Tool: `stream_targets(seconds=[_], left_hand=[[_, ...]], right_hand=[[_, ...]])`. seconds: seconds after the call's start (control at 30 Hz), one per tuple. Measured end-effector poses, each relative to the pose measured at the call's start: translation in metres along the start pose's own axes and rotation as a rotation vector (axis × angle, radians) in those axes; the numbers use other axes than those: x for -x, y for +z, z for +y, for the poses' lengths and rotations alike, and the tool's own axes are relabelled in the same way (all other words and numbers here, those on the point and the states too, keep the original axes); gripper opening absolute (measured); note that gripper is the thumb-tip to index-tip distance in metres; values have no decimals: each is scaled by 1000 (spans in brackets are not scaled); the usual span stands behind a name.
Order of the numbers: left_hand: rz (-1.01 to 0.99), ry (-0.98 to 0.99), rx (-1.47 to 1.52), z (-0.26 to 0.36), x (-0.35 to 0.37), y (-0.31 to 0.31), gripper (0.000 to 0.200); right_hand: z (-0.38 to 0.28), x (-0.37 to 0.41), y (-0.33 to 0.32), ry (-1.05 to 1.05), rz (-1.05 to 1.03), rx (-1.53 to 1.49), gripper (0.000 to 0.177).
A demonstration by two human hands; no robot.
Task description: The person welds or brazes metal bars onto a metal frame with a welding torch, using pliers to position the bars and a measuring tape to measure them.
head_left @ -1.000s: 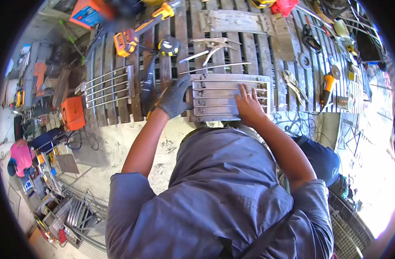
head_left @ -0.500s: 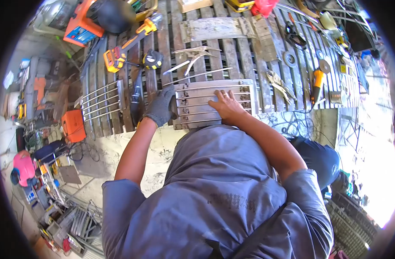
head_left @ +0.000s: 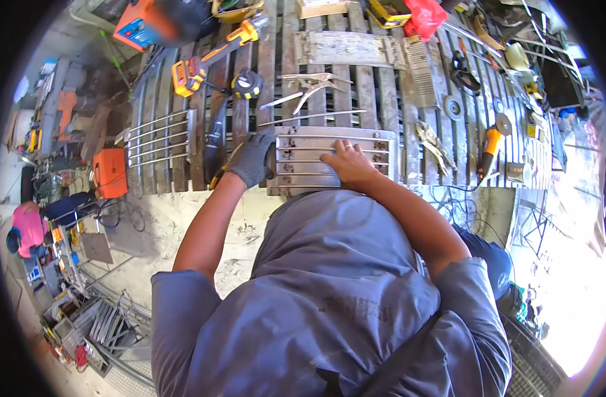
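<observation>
A metal plate [head_left: 309,180] with several parallel rods across it lies on the slatted table right in front of my body. My right hand [head_left: 350,164], bare and with a ring on one finger, rests on the rods with its fingers spread. At the plate's left edge is my left hand [head_left: 252,161] in a dark grey glove, its fingers curled; a thin brownish stick-like thing shows beside it, and what the fingers hold is hidden. One loose rod [head_left: 313,118] lies just beyond the plate. Farther back are locking pliers [head_left: 313,86].
Left on the slatted table [head_left: 164,178] lie a rod grille [head_left: 159,140], a tape measure [head_left: 247,84] and a yellow power tool [head_left: 188,76]. Rightward are more locking pliers [head_left: 435,147] and an angle grinder [head_left: 493,147] with a cord. A person in pink [head_left: 29,228] is at far left.
The view has shifted slightly, so the table's things appear a little farther right. Both hands keep nearly the same places at the plate.
</observation>
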State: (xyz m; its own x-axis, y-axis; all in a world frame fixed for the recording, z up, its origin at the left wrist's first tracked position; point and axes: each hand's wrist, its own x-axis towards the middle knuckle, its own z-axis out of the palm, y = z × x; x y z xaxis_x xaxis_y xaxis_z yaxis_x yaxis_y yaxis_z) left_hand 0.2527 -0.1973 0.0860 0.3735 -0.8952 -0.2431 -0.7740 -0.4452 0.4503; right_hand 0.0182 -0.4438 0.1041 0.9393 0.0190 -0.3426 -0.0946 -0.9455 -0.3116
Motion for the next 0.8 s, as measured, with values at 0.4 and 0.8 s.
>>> stream_targets(seconds=[0.4, 0.8], left_hand=[[54, -24, -45, 63, -22, -16, 69], [-148, 254, -322, 188, -70, 38, 119]], right_hand=[[53, 61, -37, 150, 325, -386, 60], [168, 119, 21, 653, 402, -658, 41]])
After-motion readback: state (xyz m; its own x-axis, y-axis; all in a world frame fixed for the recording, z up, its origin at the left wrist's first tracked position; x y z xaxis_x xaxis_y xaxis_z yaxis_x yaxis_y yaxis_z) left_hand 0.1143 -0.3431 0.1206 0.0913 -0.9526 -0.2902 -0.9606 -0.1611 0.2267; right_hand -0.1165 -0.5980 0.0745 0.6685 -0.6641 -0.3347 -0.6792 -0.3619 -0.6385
